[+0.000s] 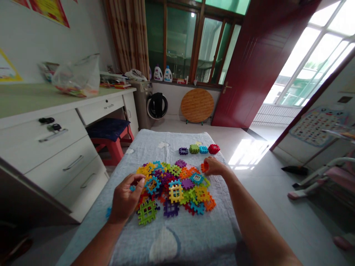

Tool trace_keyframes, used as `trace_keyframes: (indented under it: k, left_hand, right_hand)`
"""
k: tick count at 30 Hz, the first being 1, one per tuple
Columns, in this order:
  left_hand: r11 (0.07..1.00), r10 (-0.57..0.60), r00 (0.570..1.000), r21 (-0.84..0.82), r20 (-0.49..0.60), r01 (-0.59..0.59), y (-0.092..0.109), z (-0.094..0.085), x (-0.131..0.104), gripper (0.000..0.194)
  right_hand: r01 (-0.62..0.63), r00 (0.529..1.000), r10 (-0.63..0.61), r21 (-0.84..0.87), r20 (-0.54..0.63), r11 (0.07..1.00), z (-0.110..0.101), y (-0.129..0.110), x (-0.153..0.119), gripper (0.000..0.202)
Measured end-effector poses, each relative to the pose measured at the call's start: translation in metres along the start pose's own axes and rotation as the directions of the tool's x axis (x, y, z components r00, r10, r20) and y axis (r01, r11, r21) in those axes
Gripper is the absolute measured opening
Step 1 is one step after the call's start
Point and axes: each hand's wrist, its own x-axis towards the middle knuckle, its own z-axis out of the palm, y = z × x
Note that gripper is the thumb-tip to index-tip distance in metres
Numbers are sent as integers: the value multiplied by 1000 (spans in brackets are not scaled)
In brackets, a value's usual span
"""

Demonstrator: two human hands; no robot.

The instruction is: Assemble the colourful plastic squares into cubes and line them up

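My right hand (215, 166) pinches an orange toothed building block (204, 167) at the right edge of a heap. My left hand (126, 197) hovers at the heap's left side with its fingers curled and the thumb close to the index finger. A bit of blue plastic (132, 188) shows between them; whether it is held or lies behind is unclear. The heap mixes flat interlocking pieces, among them a green square frame (147, 212), a yellow window piece (175, 193) and a purple frame (171, 208). Beyond it stand a purple block (183, 151), a green block (194, 149), a blue block (203, 149) and a red block (213, 149) in a row.
A pale blue cloth (163, 236) covers the low table. On the left are a white drawer desk (69, 147) and a red stool (115, 149). A washing machine (144, 103), a round wooden board (197, 105) and a red door (249, 66) stand farther back.
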Motion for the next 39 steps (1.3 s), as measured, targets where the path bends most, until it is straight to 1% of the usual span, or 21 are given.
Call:
trace_keyframes:
  k: [2,4,7,9,13,17,22,28,32,34,37,39]
  left_hand:
    - [1000,0,1000,-9,0,0,0,0,0,22]
    - [1000,1,1000,-15,3,-1,-1,1,0,21]
    - [1000,3,1000,-24,8,-3,-1,1,-1,20]
    - [1000,7,1000,-30,11,-6,-1,1,-1,19]
    - [999,-3,1000,-38,12,3,0,1,0,19]
    - [1000,-10,1000,-29,10,11,1,0,0,19]
    - [999,-14,1000,-39,18,14,3,0,-1,19]
    - [998,-21,999,-61,40,23,5,0,1,20]
    - [997,-28,999,-68,43,30,4,0,0,19]
    - [997,-28,999,-70,43,31,4,0,0,18]
    - [997,-33,999,-68,40,36,4,0,0,18]
    - [997,-34,999,-70,41,37,4,-1,0,17]
  right_hand:
    - [-14,1000,14,-21,-27,1000,-5,-5,3,43]
    - [-17,996,14,-25,-93,1000,-13,-16,10,44]
    - [8,984,-12,-22,-178,1000,-26,-42,29,47]
    - [62,976,-67,-29,-209,998,-32,-62,49,50]
    - [103,978,-114,-72,-174,992,-33,-96,90,53]
    - [121,983,-133,-97,-127,988,-26,-114,122,56]
    - [143,989,-147,-130,-18,981,-18,-126,145,58]
    - [162,985,-152,-133,81,978,-15,-132,153,50]
    - [162,984,-149,-142,100,976,-15,-132,153,49]
    - [162,983,-148,-144,105,976,-17,-133,152,52]
    - [155,986,-144,-126,88,980,-23,-133,148,65]
    - [148,989,-145,-78,41,986,-30,-130,143,72]
